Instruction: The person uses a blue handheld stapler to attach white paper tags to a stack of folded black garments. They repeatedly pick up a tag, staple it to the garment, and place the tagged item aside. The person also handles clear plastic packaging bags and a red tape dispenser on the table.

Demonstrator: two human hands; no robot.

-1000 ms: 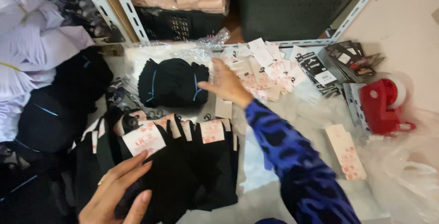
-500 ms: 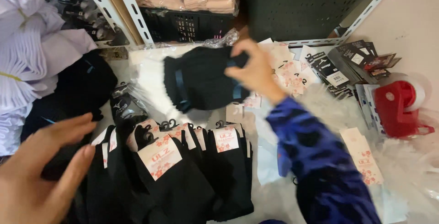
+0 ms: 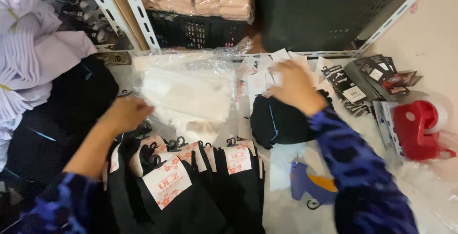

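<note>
My right hand [image 3: 296,87] grips the top of a black sock bundle [image 3: 279,122] with thin blue bands, which rests on the surface just right of centre. My left hand [image 3: 126,114] hovers, blurred, over the left edge of a clear plastic bag of white items [image 3: 186,93], fingers loose and holding nothing. In front of both hands lies a row of black socks with pink-and-white paper tags [image 3: 191,186] on small hooks. A loose heap of the same paper tags [image 3: 260,71] lies behind my right hand.
A blue-and-orange tagging gun [image 3: 310,188] lies near my right sleeve. A red tape dispenser [image 3: 415,129] and black card packs [image 3: 367,74] sit at the right. White garments [image 3: 28,57] and a black pile [image 3: 62,114] fill the left. A black crate [image 3: 195,28] stands behind.
My right hand carried the black sock bundle off the plastic bag, rightward and down onto the surface. My left hand moved up from the tagged socks to the bag's edge.
</note>
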